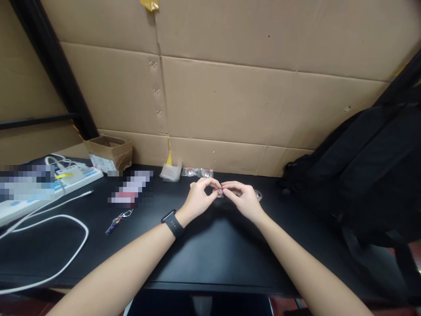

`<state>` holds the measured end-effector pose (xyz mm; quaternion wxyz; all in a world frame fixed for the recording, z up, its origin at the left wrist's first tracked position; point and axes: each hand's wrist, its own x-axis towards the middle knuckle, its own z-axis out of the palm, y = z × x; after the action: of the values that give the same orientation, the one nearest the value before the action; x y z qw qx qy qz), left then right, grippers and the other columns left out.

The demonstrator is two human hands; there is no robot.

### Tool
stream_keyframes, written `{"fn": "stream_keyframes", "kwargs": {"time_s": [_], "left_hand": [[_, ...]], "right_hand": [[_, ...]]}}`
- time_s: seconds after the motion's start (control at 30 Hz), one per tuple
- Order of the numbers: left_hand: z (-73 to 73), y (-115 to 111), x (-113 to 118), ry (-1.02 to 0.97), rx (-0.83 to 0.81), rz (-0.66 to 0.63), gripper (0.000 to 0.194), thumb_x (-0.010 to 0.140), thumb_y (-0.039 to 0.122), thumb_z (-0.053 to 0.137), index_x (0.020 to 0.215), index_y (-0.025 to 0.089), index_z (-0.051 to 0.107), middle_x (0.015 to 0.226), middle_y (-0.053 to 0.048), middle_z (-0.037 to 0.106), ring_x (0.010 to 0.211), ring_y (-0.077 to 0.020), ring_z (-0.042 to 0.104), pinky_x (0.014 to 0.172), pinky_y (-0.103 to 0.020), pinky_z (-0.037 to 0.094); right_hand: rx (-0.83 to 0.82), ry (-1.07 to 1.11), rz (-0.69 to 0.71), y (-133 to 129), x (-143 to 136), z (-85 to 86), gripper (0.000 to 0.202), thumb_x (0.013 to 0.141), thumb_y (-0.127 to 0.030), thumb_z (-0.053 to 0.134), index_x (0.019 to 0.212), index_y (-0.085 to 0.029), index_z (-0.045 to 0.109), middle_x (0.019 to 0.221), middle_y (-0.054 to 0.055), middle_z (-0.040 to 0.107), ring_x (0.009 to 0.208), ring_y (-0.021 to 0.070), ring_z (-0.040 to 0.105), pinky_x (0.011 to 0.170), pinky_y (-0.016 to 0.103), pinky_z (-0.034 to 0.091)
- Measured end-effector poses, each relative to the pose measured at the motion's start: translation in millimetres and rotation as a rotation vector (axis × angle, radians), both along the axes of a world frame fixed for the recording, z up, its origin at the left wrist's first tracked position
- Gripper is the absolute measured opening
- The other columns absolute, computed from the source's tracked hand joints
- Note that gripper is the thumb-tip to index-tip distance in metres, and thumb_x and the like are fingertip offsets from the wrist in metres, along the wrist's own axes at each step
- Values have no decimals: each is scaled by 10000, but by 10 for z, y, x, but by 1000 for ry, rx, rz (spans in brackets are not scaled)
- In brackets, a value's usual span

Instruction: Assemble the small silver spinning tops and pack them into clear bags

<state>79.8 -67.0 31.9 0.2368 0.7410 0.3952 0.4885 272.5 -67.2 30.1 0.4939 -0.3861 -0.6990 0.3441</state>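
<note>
My left hand (200,197) and my right hand (242,199) meet over the middle of the black table. Between their fingertips they pinch a small clear piece (219,192) with some red on it; its details are too small to make out. A round clear item (258,195) lies just beyond my right hand, partly hidden by it. Behind my left hand, near the cardboard wall, are two small clear packets (190,172) (206,173) with round items and red marks. A stack of clear plastic bags (171,172) lies to their left.
A black backpack (368,166) fills the right side of the table (210,259). At the left are an open cardboard box (110,153), a white power strip (83,177), a looping white cable (86,237) and a keychain (118,220). A cardboard wall (230,101) stands behind.
</note>
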Motion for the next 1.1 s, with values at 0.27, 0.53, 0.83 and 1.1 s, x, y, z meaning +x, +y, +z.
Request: {"fn": "stream_keyframes", "kwargs": {"time_s": [0.27, 0.53, 0.83, 1.1], "left_hand": [[99, -74, -10, 264, 104, 62, 104, 869, 273, 638, 951, 288, 699, 990, 36, 752, 1068, -222, 614, 960, -409, 324], [91, -121, 29, 350, 89, 113, 269, 822, 427, 680, 1054, 292, 675, 1137, 9, 721, 1129, -253, 582, 920, -402, 347], [-11, -56, 34, 469, 91, 57, 291, 898, 485, 623, 1142, 350, 704, 1293, 2, 665, 1229, -286, 512, 980, -457, 362], [-128, 112, -124, 600, 120, 78, 680, 891, 471, 630, 1503, 330, 368, 1476, -71, 527, 1325, -325, 423, 1010, -482, 359]], "right_hand": [[242, -350, -131, -71, 33, 110, 125, 925, -262, 626, 902, -231, 744, 1210, 82, 700, 1088, 242, 675, 892, 379, 547], [358, -399, -89, -70, 21, 108, 109, 963, -201, 541, 898, -217, 627, 1230, 98, 621, 1170, 235, 601, 1006, 397, 475], [430, -478, -121, -27, 142, 169, 110, 981, -193, 494, 919, -222, 580, 1274, 110, 567, 1237, 248, 549, 1074, 440, 431], [421, -728, -197, 122, 444, 140, 102, 963, -200, 509, 916, -224, 597, 1271, 104, 571, 1204, 267, 542, 1058, 457, 450]]}}
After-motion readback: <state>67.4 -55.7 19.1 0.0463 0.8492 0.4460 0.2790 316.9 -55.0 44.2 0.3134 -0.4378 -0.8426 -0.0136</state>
